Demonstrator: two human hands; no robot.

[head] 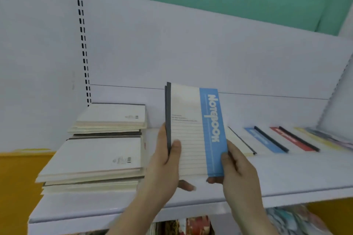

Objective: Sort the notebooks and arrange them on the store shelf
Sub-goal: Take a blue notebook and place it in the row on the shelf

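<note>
We hold a blue notebook (pixel 194 129) upright above the shelf (pixel 286 183), its dark spine away from the blue band. Our left hand (pixel 164 166) clasps the spine edge, thumb on the lined cover and fingers behind; our right hand (pixel 236 170) pinches the blue-band edge the same way. There seem to be two thin books together, judging by the doubled spine, though we cannot tell for sure.

To the right of our grip, a row (pixel 275 140) of notebooks already lies fanned along the shelf: a cream one nearest, then blue, red, yellow and a blurred last one. That part looks sorted by colour. To the left of our grip, two stacks (pixel 99 150) of pale notebooks lie flat, the nearer one tall and a little ragged; these look unsorted.

So we judge the task partly done: the book in hand still needs its place, probably with the blue one in the row, and the stacks remain.
</note>
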